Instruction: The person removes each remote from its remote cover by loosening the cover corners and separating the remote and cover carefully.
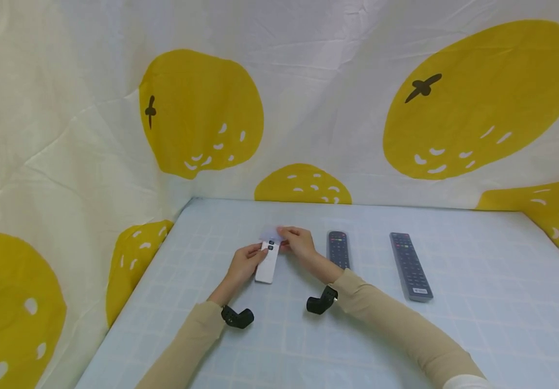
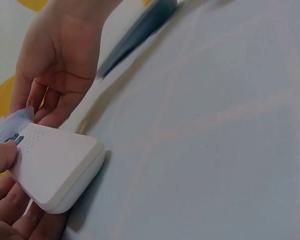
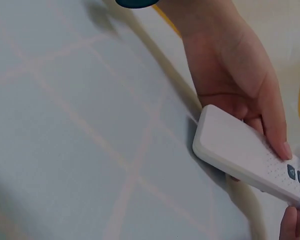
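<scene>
Over the light blue checked cloth, my left hand (image 1: 243,265) grips a white remote control (image 1: 267,267) along its side. The thumb lies on top, near small dark buttons (image 3: 291,171), with the other fingers beneath. A thin, translucent plastic cover (image 1: 269,234) wraps the remote's far end. My right hand (image 1: 300,244) pinches that cover at its right edge between thumb and fingers. In the left wrist view the bare lower end of the remote (image 2: 55,162) points toward the cloth, and the crumpled cover (image 2: 15,122) sits at its other end.
Just right of my right hand lies a dark remote (image 1: 338,249), its lower end overlapped by the forearm. Farther right is a longer dark remote (image 1: 410,265). Behind the table (image 1: 483,259) hangs a white curtain (image 1: 318,108) with yellow fruit shapes.
</scene>
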